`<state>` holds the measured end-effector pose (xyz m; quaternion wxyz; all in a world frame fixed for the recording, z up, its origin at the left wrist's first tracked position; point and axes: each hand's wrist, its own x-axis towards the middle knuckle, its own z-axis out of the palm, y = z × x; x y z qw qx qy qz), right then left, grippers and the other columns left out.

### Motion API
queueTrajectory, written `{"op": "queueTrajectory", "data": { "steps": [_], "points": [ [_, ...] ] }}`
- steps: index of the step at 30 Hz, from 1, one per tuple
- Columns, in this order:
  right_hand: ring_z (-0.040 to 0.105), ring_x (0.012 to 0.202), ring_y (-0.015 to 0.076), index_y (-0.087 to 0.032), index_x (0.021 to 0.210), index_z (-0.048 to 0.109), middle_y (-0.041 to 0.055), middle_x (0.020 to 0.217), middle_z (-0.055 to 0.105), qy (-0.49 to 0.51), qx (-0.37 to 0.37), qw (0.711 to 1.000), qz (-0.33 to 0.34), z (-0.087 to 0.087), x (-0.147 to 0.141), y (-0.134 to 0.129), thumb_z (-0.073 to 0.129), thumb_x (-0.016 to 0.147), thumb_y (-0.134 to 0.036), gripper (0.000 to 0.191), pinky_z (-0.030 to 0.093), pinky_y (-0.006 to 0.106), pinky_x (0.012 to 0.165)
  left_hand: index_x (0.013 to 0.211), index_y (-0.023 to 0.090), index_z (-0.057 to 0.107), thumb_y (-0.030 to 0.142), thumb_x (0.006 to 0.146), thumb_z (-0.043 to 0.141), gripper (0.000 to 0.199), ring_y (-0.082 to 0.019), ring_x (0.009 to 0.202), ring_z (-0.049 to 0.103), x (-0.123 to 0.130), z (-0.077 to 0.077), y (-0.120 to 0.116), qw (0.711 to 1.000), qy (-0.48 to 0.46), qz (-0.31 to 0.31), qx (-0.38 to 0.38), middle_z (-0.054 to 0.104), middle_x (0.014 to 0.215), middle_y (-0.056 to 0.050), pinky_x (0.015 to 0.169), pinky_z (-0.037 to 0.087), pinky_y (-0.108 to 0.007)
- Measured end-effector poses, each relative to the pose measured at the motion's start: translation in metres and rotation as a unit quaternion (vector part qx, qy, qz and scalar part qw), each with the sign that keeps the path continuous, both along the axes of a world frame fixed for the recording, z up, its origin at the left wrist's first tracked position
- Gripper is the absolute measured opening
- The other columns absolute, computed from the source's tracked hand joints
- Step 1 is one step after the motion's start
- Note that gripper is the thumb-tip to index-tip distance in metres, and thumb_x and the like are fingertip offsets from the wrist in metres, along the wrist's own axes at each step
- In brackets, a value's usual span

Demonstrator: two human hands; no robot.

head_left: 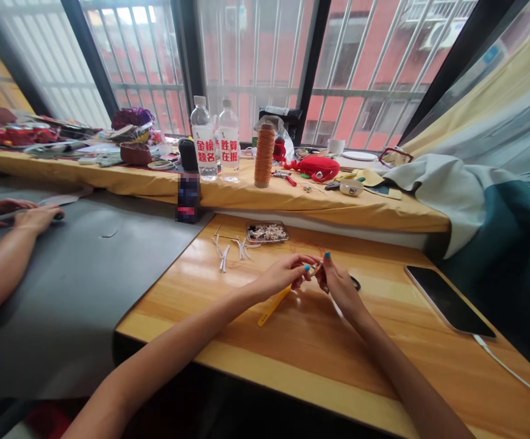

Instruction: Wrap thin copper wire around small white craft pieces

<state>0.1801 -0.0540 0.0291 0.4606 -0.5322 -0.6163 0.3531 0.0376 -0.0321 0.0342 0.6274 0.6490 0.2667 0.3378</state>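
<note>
Over the middle of the wooden table, my left hand [288, 271] and my right hand [336, 281] meet with closed fingers. Between their fingertips is a small pale piece [313, 270], too small to name. Thin orange thread [308, 248] lies just behind the hands. Below my left hand a yellow strip [274, 306] rests on the table. Part of a black ring-shaped thing [355, 282] shows beside my right hand. White strips [224, 256] lie to the left, near a clear box of small black and white pieces [267, 231].
A phone [450, 300] with a white cable lies at the right. Two bottles [205, 143] and an orange thread spool [263, 153] stand on the cloth-covered ledge [319, 204]. Another person's hands [31, 214] are over the grey table [77, 286] at the left.
</note>
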Motion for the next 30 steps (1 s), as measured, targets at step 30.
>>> {"op": "queueTrajectory", "data": {
  "steps": [30],
  "points": [
    [0.049, 0.047, 0.0134, -0.015, 0.068, 0.057, 0.008, 0.054, 0.058, -0.422, 0.17, 0.883, -0.119, -0.01, 0.001, 0.005, 0.014, 0.086, -0.039, 0.052, 0.025, 0.023, 0.046, 0.063, 0.01, 0.049, 0.022, 0.062, 0.057, 0.014, 0.001, 0.037, 0.02, -0.002, -0.001, -0.001, 0.979, -0.166, 0.03, -0.119, 0.044, 0.061, 0.002, 0.039, 0.007, -0.019]
  ]
}}
